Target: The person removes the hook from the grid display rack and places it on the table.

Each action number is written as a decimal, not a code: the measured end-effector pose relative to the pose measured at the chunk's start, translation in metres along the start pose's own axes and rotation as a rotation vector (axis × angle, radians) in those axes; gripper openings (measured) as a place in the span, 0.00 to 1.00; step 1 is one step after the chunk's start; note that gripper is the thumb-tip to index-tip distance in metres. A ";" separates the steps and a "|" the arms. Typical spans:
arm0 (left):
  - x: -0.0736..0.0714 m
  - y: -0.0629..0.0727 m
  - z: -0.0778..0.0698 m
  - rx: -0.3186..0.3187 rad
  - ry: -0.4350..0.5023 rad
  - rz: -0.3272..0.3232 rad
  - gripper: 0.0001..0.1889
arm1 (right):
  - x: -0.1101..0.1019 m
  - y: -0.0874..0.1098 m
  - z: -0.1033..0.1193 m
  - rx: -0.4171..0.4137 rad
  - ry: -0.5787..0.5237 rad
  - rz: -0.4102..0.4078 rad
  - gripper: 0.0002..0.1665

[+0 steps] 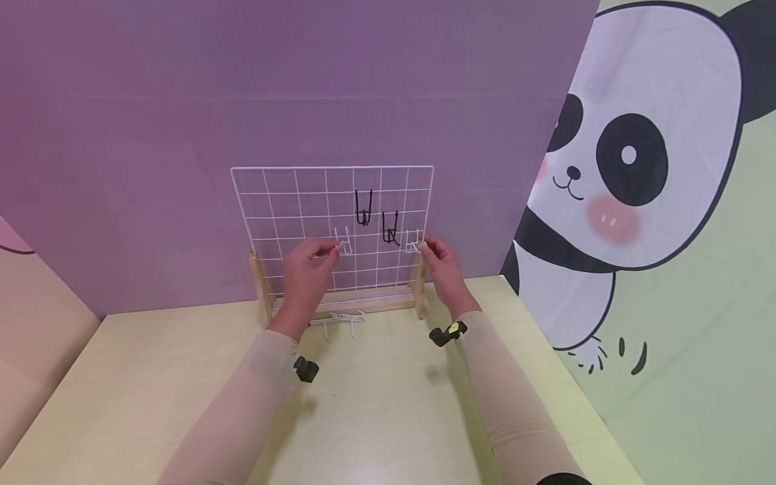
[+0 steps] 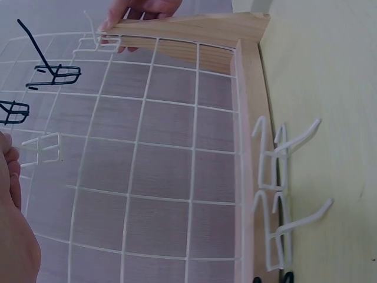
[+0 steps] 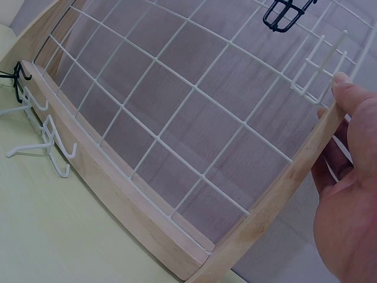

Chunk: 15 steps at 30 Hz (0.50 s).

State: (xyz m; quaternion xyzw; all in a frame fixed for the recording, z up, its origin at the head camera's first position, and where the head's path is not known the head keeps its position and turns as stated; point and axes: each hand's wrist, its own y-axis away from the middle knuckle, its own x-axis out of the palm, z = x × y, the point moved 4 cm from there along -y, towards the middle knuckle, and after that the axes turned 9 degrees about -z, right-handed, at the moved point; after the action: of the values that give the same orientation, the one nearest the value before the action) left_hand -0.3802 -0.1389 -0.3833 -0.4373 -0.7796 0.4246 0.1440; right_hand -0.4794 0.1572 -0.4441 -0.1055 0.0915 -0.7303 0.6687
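A white wire grid panel stands upright in a wooden base. My left hand pinches a white wire hook at the front of the grid, left of the middle. At the grid's right edge, my right hand grips the rack beside the top of the wooden side post, thumb in front and fingers behind. Just by that thumb hangs another white hook. Two black hooks hang between the hands, one higher and one lower to its right.
Loose white hooks lie on the table in front of the wooden base bar, with a black hook at the end of their row. A purple wall rises behind the rack; a panda picture covers the wall at right.
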 end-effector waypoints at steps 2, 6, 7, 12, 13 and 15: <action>-0.001 -0.002 -0.003 0.014 0.002 -0.003 0.04 | 0.000 0.000 0.000 0.001 0.010 0.002 0.23; -0.004 -0.006 -0.007 0.041 0.023 -0.022 0.03 | 0.001 0.001 0.002 -0.008 0.001 0.011 0.24; -0.005 -0.007 -0.008 0.047 0.028 -0.028 0.03 | 0.001 0.001 0.002 -0.009 -0.002 0.013 0.24; -0.006 -0.008 -0.010 0.063 0.031 -0.035 0.03 | 0.000 0.002 0.002 0.003 -0.004 0.012 0.24; -0.007 -0.008 -0.010 0.062 0.028 -0.032 0.03 | 0.000 0.002 0.002 0.005 -0.004 0.012 0.24; -0.007 -0.007 -0.011 0.059 0.021 -0.027 0.04 | 0.000 0.002 0.002 0.006 -0.005 0.014 0.24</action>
State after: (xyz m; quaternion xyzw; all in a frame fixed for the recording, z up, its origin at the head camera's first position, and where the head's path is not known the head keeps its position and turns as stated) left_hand -0.3737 -0.1409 -0.3705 -0.4268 -0.7710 0.4407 0.1707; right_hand -0.4769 0.1573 -0.4431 -0.1046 0.0884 -0.7255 0.6744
